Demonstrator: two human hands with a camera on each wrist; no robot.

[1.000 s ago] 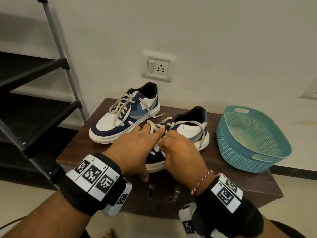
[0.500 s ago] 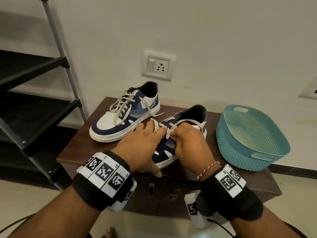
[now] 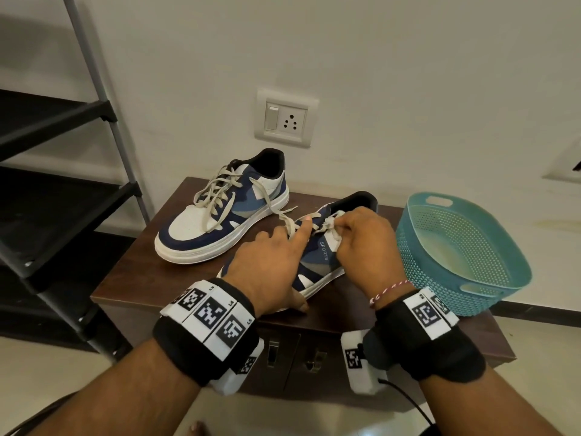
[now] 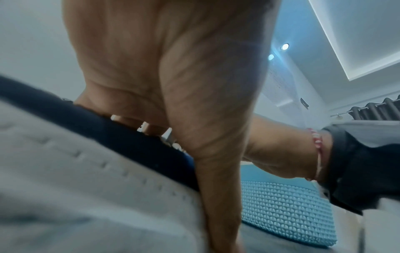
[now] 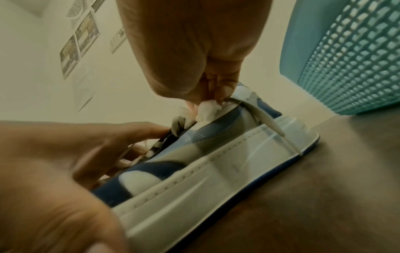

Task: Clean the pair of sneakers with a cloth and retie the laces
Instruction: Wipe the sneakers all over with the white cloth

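Two blue-and-white sneakers stand on a brown cabinet (image 3: 151, 278). The far sneaker (image 3: 220, 212) lies at the back left with loose beige laces. My left hand (image 3: 273, 262) rests on the near sneaker (image 3: 323, 262), index finger straight and pressing on the crossed laces, thumb against the sole. My right hand (image 3: 361, 240) pinches a lace (image 3: 330, 223) near the top eyelets. In the right wrist view the fingertips (image 5: 218, 92) squeeze a bunched bit of lace (image 5: 207, 107) over the near sneaker (image 5: 216, 154). No cloth is in view.
A teal perforated basket (image 3: 456, 253) stands on the cabinet right of the near sneaker, close to my right wrist. A black shelf rack (image 3: 63, 199) stands to the left. A wall socket (image 3: 286, 118) sits above the sneakers.
Both hands have shifted up the near sneaker toward its collar. The right hand now pinches the lace at the top eyelets, and the left index finger presses further up the lacing.
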